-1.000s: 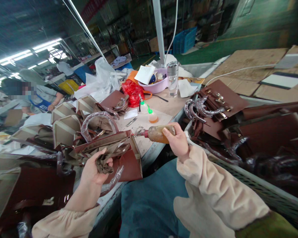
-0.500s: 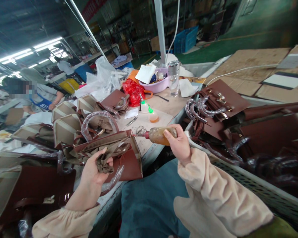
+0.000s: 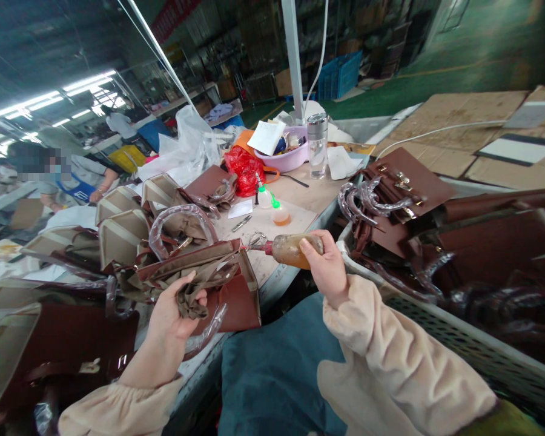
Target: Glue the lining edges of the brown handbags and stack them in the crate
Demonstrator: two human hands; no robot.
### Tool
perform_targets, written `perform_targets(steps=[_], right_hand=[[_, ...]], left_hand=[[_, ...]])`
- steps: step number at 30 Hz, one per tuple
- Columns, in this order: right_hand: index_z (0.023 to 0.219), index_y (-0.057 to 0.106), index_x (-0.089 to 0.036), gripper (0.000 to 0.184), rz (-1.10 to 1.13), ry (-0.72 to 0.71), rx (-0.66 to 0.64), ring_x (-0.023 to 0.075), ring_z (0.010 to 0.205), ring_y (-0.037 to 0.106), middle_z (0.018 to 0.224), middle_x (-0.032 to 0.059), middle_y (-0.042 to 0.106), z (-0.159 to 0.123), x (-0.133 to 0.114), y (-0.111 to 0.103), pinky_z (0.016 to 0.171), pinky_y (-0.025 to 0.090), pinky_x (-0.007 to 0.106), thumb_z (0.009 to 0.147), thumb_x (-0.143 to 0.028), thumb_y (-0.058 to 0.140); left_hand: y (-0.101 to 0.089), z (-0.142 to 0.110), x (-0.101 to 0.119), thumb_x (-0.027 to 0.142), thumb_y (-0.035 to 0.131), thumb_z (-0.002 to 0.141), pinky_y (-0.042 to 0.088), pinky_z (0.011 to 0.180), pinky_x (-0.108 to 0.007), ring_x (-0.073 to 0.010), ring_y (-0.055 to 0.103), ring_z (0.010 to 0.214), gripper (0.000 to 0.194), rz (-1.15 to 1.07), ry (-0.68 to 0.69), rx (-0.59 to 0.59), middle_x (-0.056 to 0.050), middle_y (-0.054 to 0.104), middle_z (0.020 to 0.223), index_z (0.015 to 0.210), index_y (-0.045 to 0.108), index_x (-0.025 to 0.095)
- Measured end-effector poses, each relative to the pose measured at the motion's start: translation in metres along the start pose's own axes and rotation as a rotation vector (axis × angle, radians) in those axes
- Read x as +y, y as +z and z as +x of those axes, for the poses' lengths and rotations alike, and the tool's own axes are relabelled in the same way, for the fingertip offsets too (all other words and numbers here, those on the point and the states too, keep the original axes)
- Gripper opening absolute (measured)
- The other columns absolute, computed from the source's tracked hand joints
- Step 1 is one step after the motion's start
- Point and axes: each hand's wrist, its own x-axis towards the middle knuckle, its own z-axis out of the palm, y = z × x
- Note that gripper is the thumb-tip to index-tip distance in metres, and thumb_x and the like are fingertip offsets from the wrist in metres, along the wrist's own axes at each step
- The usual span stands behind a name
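Observation:
My left hand (image 3: 175, 312) is closed on the bunched brown lining (image 3: 193, 297) of a reddish-brown handbag (image 3: 236, 303) on the table edge. That bag has a plastic-wrapped handle (image 3: 213, 330) hanging at its front. In my right hand (image 3: 329, 263) is a squeeze bottle (image 3: 293, 249) of amber liquid, held sideways with its thin nozzle pointing left. The nozzle tip is at the bag's upper right edge; whether it touches cannot be made out. Small scissors (image 3: 257, 239) lie on the table behind the nozzle.
More handbags (image 3: 122, 233) crowd the table's left side. Behind are green-capped bottles (image 3: 280, 215), a red plastic bag (image 3: 243, 169), a purple basin (image 3: 286, 158) and a clear flask (image 3: 318, 148). To the right, a crate (image 3: 436, 327) holds brown bags. A co-worker (image 3: 77, 175) is at far left.

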Motion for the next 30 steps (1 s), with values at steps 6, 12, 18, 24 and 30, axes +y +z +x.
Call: perform_targets(steps=[6,12,18,24,30], right_hand=[[0.088,0.057,-0.023,0.02,0.009,0.006,0.018,0.0156,0.076,0.05,0.081,-0.0025,0.054,0.003,0.001,0.005,0.073,0.04,0.03,0.082,-0.041,0.063],[0.088,0.058,-0.023,0.017,-0.001,-0.001,-0.029,0.0149,0.077,0.051,0.084,-0.0025,0.055,-0.003,-0.001,0.0,0.074,0.04,0.03,0.083,-0.038,0.062],[0.089,0.057,-0.023,0.02,-0.011,0.009,0.005,0.0154,0.078,0.05,0.084,-0.0022,0.056,0.002,-0.001,0.003,0.075,0.041,0.03,0.083,-0.042,0.062],[0.089,0.058,-0.023,0.02,0.004,0.02,-0.03,0.0141,0.074,0.049,0.08,-0.0032,0.054,-0.007,-0.009,-0.004,0.071,0.041,0.028,0.083,-0.041,0.064],[0.087,0.056,-0.024,0.031,0.463,0.352,-0.012,0.0133,0.065,0.051,0.075,-0.0041,0.056,-0.02,-0.021,-0.031,0.058,0.044,0.026,0.073,-0.044,0.075]], left_hand=[[0.002,0.001,-0.001,0.001,0.055,0.074,0.039,0.033,-0.018,-0.0091,0.047,0.037,0.014,-0.001,0.0,0.015,0.003,0.054,0.055,0.072,0.054,0.015],[0.001,0.0,-0.001,0.002,0.054,0.075,0.039,0.033,-0.018,-0.0095,0.047,0.038,0.012,0.004,0.003,0.008,0.002,0.055,0.056,0.075,0.056,0.015],[0.002,-0.001,0.0,0.003,0.053,0.075,0.039,0.034,-0.018,-0.0093,0.047,0.038,0.013,0.002,-0.008,-0.003,0.002,0.053,0.056,0.074,0.055,0.015],[0.001,0.0,-0.002,0.004,0.055,0.075,0.04,0.034,-0.019,-0.0092,0.046,0.038,0.012,-0.006,-0.002,-0.009,0.002,0.054,0.058,0.073,0.054,0.015],[0.005,-0.006,-0.002,0.005,0.058,0.075,0.038,0.033,-0.018,-0.0102,0.047,0.037,0.011,-0.021,0.016,0.025,0.002,0.054,0.054,0.073,0.055,0.015]])
